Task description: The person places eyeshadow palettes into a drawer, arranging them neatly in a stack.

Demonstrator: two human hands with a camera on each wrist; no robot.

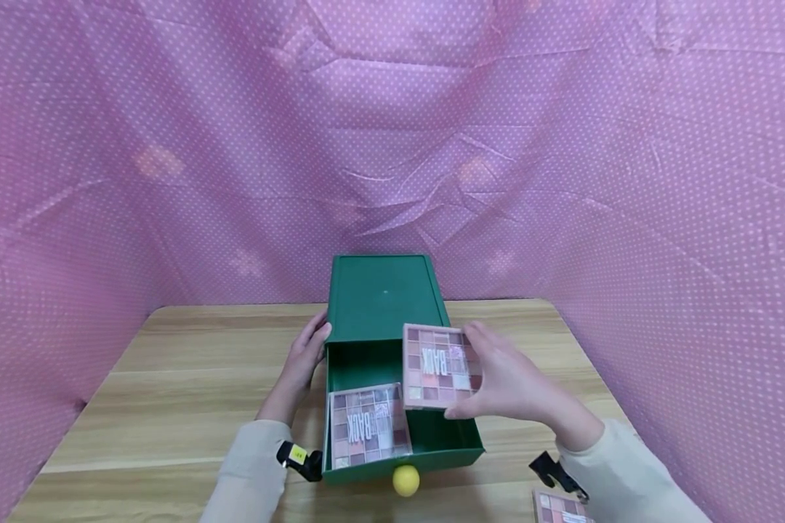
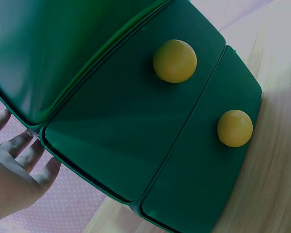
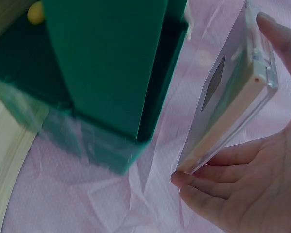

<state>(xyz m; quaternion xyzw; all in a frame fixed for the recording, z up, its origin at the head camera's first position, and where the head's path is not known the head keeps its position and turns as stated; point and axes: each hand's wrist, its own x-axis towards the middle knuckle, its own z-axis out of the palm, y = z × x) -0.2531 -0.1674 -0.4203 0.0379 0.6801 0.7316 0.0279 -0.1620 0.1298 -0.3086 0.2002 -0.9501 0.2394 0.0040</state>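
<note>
A green drawer cabinet (image 1: pixel 386 294) has its top drawer (image 1: pixel 438 459) pulled out toward me. One eyeshadow palette (image 1: pixel 369 425) with a clear lid lies in the drawer's left part. Over the right part, my right hand (image 1: pixel 513 381) holds a second eyeshadow palette (image 1: pixel 438 363) by its right side, thumb at the near edge and fingers at the far one. In the right wrist view that palette (image 3: pixel 228 97) is tilted above the drawer. My left hand (image 1: pixel 304 367) rests against the cabinet's left side, its fingers extended along the wall in the left wrist view.
A third palette (image 1: pixel 559 508) lies on the wooden table (image 1: pixel 222 378) at the lower right, partly cut off. The open drawer carries a yellow knob (image 1: pixel 405 481). Below it are closed drawers with yellow knobs (image 2: pixel 234 128). Pink dotted cloth (image 1: pixel 392 145) surrounds the table.
</note>
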